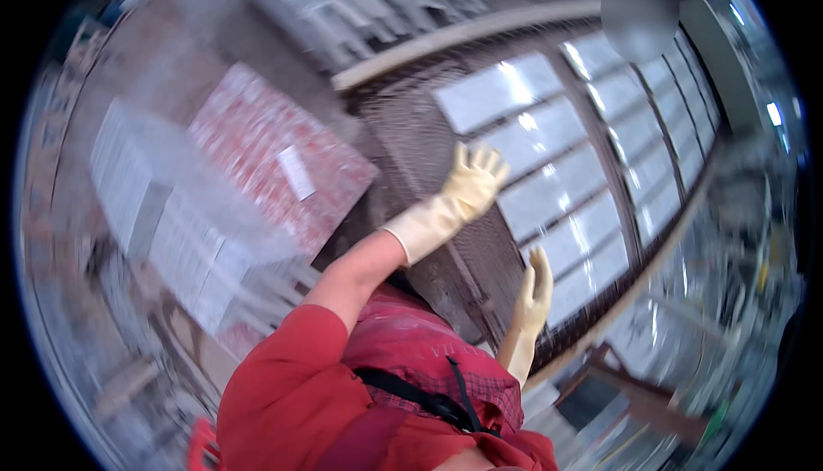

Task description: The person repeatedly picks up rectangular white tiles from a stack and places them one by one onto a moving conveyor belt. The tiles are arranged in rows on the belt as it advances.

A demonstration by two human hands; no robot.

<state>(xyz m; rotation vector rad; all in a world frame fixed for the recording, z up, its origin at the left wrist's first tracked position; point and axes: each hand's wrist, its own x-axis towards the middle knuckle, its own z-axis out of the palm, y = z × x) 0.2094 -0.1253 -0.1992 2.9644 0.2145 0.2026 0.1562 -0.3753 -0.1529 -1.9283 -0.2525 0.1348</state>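
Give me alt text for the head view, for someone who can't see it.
A person's cream-gloved left hand, fingers spread, and right hand, also open, are near rows of glossy pale panels on a dark bed. Left of them, a small white piece lies on a mottled red-and-white slab.

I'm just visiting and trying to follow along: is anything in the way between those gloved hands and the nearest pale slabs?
Nothing visible stands between the left hand or the right hand and the nearest pale slabs; whether either touches one, I cannot tell.
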